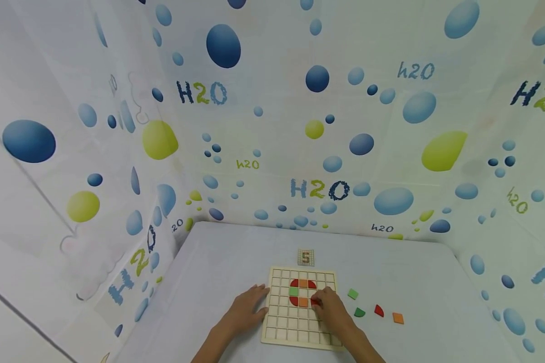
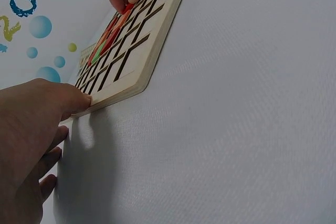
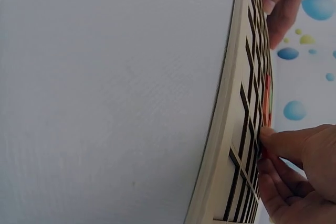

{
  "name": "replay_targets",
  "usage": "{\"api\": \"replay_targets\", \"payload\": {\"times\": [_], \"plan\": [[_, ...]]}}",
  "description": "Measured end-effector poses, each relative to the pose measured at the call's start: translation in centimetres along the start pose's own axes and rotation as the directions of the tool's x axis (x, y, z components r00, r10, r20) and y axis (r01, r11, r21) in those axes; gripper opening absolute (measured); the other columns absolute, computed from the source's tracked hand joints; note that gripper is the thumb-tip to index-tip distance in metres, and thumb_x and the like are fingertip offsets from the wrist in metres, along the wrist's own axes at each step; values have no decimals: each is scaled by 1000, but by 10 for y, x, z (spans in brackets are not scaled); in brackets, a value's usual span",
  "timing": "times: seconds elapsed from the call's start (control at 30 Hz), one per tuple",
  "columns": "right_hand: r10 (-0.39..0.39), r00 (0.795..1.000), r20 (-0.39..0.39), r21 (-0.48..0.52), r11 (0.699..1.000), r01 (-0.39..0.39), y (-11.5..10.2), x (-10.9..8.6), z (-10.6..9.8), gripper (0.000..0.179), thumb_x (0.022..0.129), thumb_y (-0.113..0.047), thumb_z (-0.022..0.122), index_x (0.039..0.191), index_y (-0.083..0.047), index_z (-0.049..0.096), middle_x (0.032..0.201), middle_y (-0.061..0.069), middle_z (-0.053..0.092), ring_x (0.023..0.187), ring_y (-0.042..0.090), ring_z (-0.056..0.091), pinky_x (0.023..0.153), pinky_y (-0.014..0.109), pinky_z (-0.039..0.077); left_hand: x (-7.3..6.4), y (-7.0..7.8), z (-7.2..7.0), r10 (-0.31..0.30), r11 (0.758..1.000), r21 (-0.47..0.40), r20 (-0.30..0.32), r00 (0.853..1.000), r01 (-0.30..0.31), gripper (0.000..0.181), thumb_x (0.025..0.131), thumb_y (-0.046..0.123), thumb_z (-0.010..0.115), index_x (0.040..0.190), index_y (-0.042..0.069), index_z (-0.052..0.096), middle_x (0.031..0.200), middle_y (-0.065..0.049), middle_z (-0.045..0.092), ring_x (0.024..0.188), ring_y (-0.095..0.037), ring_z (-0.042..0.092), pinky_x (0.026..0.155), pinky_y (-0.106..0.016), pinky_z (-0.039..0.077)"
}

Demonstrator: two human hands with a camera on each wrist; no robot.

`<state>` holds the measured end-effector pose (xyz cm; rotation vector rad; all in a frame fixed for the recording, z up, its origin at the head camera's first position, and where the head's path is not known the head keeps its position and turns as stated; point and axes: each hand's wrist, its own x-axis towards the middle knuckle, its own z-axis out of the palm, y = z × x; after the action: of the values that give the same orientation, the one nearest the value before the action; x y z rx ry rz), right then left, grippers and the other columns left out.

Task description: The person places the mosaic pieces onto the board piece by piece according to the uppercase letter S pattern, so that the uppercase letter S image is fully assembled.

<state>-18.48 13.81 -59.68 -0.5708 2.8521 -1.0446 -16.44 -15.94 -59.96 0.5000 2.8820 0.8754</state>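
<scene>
A wooden grid board (image 1: 281,322) lies on the white table, its cells partly filled with flat coloured pieces. Red quarter-rounds (image 1: 294,301), orange squares (image 1: 303,283) and a light green square (image 1: 293,291) form a rounded outline in its upper middle. Over the board, my right hand (image 1: 333,311) pinches a red piece (image 1: 315,302) between thumb and fingers, at the lower right of that outline; its exact shape is mostly covered. My left hand (image 1: 244,311) rests at the board's left edge, thumb touching the rim in the left wrist view, fingers loosely spread.
Beyond the board lies a small pattern card (image 1: 306,257) with an S-like figure. To its right are a light green square (image 1: 352,294), a dark green quarter-round (image 1: 360,312), a red quarter-round (image 1: 379,310) and an orange square (image 1: 398,318). A printed curtain (image 1: 272,131) surrounds the table.
</scene>
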Motion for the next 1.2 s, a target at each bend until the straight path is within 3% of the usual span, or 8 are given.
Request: {"api": "replay_targets", "payload": {"times": [0.23, 0.53, 0.83, 1.2], "plan": [[-22, 1000, -5, 22, 999, 23, 1, -1, 3, 13, 95, -10, 79, 106, -7, 73, 94, -3, 59, 83, 6, 54, 69, 23, 54, 3, -4, 6, -3, 999, 36, 5, 1000, 3, 56, 101, 29, 69, 152, 10, 55, 159, -12, 53, 150, -39, 46, 120, -63, 41], [6, 1000, 23, 40, 999, -6, -2, -2, -3, 9, 97, -10, 76, 102, -10, 69, 94, -5, 60, 83, 5, 52, 69, 23, 52, 3, -5, 6, -7, 1000, 24, 15, 1000, 7, 57, 102, 31, 67, 153, 10, 54, 160, -14, 52, 150, -41, 44, 119, -65, 39], [-45, 999, 6, 37, 998, 45, 2, -3, -3, 10, 97, -3, 74, 94, -10, 68, 91, -4, 58, 79, 4, 48, 66, 22, 49, 4, -6, 5, -16, 1000, 22, 19, 1000, 15, 57, 101, 31, 67, 153, 11, 54, 160, -13, 52, 151, -40, 44, 119, -66, 39], [-18, 997, 77, 78, 997, 12, -2, -3, -10, 9, 96, -1, 74, 98, -9, 71, 95, -2, 59, 86, 7, 55, 73, 24, 55, 3, -6, 6, -1, 1000, 27, 8, 1000, 0, 56, 101, 30, 68, 152, 10, 55, 159, -13, 53, 150, -41, 45, 120, -64, 40]]}}
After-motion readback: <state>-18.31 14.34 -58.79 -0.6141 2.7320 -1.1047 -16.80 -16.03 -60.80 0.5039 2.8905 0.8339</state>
